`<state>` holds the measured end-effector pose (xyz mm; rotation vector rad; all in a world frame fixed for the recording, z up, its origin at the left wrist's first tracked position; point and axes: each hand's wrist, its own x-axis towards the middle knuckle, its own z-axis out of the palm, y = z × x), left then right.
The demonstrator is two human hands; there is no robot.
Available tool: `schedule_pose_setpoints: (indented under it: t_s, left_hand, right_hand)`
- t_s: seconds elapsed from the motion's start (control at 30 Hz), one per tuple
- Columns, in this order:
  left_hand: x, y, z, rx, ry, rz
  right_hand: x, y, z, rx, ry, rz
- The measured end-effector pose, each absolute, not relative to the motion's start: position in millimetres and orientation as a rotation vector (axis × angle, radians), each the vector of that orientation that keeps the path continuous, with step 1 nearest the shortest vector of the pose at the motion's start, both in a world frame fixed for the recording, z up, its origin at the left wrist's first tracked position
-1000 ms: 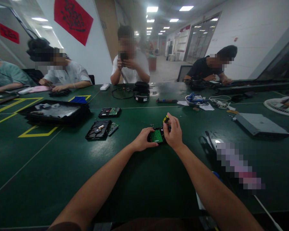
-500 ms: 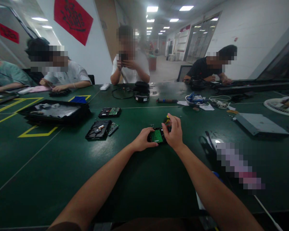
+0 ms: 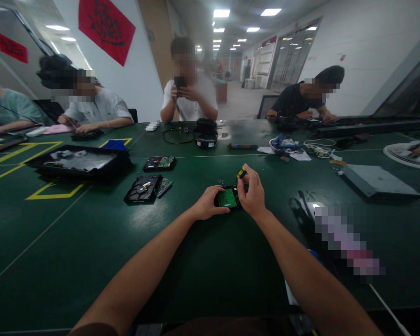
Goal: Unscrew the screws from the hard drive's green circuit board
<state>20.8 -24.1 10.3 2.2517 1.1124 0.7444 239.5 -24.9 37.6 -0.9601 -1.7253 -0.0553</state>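
White walls (image 3: 364, 51) under bright ceiling lights (image 3: 221, 13)

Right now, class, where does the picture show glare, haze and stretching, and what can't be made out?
Head view: glare whitens the green table beside the left forearm; head view: haze softens the far corridor beneath the ceiling lights; head view: the edges look stretched; head view: pixel blocks cover an item at right, and the tip of the yellow-and-black tool can't be made out.

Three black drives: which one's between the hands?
The rightmost drive, green face up. Only it is held: left hand gripping it, right hand with a yellow-black tool. The other two lie untouched.
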Motion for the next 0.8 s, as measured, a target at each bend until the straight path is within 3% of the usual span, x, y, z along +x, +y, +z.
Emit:
schedule_pose_setpoints:
  t_s: [0.8]
  left_hand:
    - [21.1,-23.2,8.5,2.267,1.11,0.74]
  right_hand:
    - [239.5,-26.9,40.8,-0.983,-1.734,-0.062]
